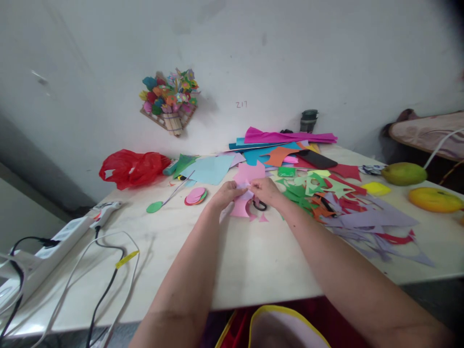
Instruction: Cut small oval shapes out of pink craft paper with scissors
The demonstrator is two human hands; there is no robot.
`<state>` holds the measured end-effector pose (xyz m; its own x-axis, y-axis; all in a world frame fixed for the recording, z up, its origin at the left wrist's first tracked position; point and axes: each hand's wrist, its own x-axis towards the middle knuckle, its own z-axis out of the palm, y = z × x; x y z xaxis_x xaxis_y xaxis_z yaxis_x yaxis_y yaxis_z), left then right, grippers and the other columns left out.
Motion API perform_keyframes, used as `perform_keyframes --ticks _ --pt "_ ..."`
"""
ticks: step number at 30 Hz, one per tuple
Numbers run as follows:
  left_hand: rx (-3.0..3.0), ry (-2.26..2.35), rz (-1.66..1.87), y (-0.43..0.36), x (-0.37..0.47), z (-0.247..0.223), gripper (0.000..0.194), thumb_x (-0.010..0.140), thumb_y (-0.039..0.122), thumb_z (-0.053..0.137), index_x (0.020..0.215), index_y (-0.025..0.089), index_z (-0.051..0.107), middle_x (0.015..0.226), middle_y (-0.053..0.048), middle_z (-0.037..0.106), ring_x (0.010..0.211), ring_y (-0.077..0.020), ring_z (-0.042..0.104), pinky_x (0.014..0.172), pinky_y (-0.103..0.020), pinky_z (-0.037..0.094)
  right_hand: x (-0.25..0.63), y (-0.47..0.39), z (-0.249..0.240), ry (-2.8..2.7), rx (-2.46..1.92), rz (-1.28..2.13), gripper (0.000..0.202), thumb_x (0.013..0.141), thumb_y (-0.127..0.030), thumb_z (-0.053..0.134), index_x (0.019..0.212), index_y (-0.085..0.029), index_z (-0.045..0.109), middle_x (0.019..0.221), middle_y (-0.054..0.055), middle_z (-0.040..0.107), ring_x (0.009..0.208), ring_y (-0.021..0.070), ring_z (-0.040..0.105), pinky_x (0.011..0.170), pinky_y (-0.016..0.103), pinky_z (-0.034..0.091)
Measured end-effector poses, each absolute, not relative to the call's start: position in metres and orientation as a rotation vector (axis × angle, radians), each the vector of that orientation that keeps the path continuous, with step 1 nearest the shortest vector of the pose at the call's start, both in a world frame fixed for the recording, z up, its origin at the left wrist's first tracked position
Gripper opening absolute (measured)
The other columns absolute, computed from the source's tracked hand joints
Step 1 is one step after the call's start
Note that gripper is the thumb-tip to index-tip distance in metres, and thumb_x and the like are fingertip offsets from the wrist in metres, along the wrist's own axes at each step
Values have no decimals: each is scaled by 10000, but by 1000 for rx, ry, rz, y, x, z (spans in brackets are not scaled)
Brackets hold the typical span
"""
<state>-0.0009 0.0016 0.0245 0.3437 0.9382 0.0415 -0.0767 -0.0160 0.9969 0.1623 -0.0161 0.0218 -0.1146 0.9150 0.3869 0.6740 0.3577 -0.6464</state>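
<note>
My left hand (225, 193) and my right hand (267, 191) meet near the middle of the table, fingers pinched on a small pale lilac piece of paper (245, 190) between them. Some of the piece is hidden by my fingers. Beneath and behind the hands lies pink paper (252, 170) with curved cut-outs. The black handle of what look like scissors (259, 205) shows just under my right hand. Left of my hands is a small stack of pink, red and green paper circles (196, 195). Farther left, a green circle (154, 207) touches a thin stick.
Coloured paper scraps (348, 212) spread over the right side, with two mangoes (404, 173) beyond. Stacked sheets (279, 140) and a black phone-like slab (316, 159) lie at the back. A red plastic bag (134, 169), power strip (54, 246) and cables occupy the left.
</note>
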Motion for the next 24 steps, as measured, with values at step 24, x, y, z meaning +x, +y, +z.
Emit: perform_keyframes --ticks 24 --pt "779 512 1006 2 -5 24 626 765 657 439 954 90 627 943 -207 668 948 -326 636 765 -441 510 154 -10 17 -1306 -1255 500 300 726 -363 474 481 -216 380 451 -33 360 486 121 366 494 247 300"
